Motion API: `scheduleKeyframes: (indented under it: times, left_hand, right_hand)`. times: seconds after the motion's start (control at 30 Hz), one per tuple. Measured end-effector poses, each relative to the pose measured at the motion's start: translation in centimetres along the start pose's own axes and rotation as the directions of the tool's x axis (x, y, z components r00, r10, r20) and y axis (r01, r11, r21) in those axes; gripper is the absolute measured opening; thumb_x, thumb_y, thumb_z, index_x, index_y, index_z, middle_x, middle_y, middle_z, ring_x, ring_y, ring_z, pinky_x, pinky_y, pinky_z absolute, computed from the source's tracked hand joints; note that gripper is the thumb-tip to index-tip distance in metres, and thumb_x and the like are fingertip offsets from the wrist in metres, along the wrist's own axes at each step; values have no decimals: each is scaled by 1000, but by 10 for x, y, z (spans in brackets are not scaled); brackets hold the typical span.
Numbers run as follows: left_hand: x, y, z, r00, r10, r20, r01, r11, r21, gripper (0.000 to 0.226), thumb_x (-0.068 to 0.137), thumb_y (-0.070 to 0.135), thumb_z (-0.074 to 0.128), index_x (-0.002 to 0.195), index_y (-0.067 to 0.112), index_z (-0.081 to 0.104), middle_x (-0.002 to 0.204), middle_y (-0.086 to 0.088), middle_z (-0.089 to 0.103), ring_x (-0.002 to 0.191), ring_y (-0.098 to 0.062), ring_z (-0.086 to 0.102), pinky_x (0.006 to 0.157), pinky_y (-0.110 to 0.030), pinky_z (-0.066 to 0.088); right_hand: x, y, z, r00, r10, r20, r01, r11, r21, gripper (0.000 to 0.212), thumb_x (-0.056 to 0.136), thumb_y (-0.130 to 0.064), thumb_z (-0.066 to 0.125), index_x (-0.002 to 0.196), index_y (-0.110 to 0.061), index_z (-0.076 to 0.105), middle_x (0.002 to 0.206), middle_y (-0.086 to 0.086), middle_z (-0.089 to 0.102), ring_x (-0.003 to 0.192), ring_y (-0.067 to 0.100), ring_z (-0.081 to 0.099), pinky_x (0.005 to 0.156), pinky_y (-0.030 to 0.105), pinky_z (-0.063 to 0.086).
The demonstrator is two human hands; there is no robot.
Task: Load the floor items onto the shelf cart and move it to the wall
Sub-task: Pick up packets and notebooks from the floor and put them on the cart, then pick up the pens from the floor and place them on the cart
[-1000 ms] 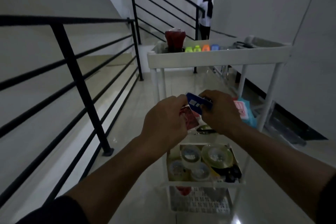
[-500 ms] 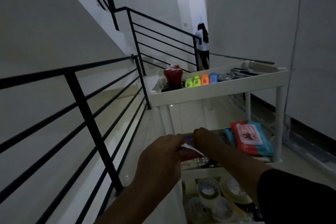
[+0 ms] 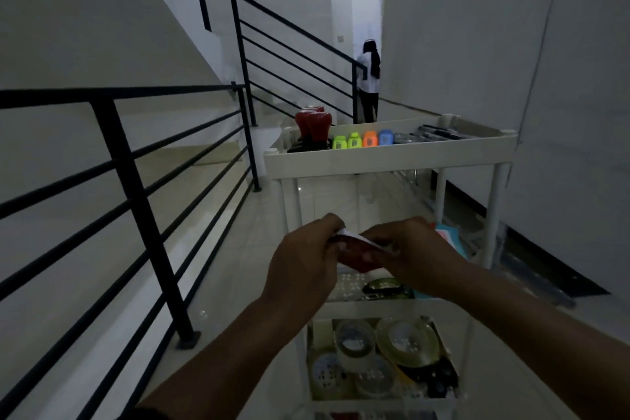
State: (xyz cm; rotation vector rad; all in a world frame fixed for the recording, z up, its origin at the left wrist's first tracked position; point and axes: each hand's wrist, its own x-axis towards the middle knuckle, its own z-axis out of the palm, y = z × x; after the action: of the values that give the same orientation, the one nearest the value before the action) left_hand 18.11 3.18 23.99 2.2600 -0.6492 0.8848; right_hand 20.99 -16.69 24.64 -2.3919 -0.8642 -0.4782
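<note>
Now both hands pinch red packet over cart mid shelf.

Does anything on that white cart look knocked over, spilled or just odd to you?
Nothing stands out. The red jars and small coloured bottles stand upright in the cart's top tray, and the tape rolls sit inside a lower tray. Both hands, left and right, hold a small red packet above the middle shelf. The dim light hides fine detail.
</note>
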Motion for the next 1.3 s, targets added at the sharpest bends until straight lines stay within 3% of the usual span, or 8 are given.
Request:
scheduleKeyframes:
  times: [0.17,0.37,0.47,0.6,0.73,1.0,1.17,1.3]
  left_hand:
    - [-20,-19,3,998,-27,61,22,997,77,42,89,23,58,129,15,58,115,-4,68,103,-15,64,89,-32,56]
    - [-48,-18,-11,993,-28,111,14,992,123,42,87,18,56,129,13,58,115,-3,68,105,-14,63,92,-20,48]
    - [-57,-16,-13,982,-52,181,27,990,140,38,88,21,54,126,17,58,112,-2,67,103,-14,61,90,-23,49]
    - [-58,-15,-11,968,-101,230,64,984,164,37,87,26,50,121,17,58,108,-4,67,99,-18,61,85,-35,53]
    - [-54,-11,-7,963,-155,219,118,978,173,20,85,21,54,96,15,69,91,-2,71,81,-16,65,72,-38,56]
    - [-79,-1,16,953,-243,179,220,966,139,24,80,20,53,82,11,75,77,-6,75,67,-22,68,68,-40,59]
    - [-140,11,36,907,-329,265,297,943,152,21,80,16,55,81,11,75,77,-6,74,71,-20,68,68,-39,59]
    - [-204,16,54,866,-368,337,332,929,161,23,78,20,53,78,11,74,73,-6,73,67,-20,67,62,-39,58]
  right_hand:
    - [23,24,29,990,-65,-127,0,891,-454,30,82,-29,68,112,-27,70,91,7,75,79,27,68,72,38,51]
    - [50,21,81,990,124,70,-43,729,-684,36,89,-24,57,124,-27,59,114,5,64,109,29,52,93,45,38]
    - [54,30,101,964,234,123,-110,778,-619,27,91,-24,55,117,-21,60,116,5,62,110,26,51,89,42,42]
    - [45,31,100,957,210,202,-95,880,-466,29,85,-19,55,114,-19,61,115,8,60,105,26,51,84,37,43]
    - [30,22,77,982,182,39,-158,924,-347,17,80,-23,56,93,-17,66,91,7,63,85,22,58,72,34,51]
    - [-59,-18,67,963,144,-227,-175,977,-120,19,81,-10,61,93,-17,74,95,-3,67,85,14,61,73,29,49]
    - [-137,-28,104,953,218,-212,-231,972,-37,22,77,-8,58,87,-15,76,84,6,72,75,20,63,72,32,53]
    - [-199,-30,144,931,339,-132,-339,940,27,21,78,-7,59,86,-15,77,82,1,74,68,10,61,68,30,56]
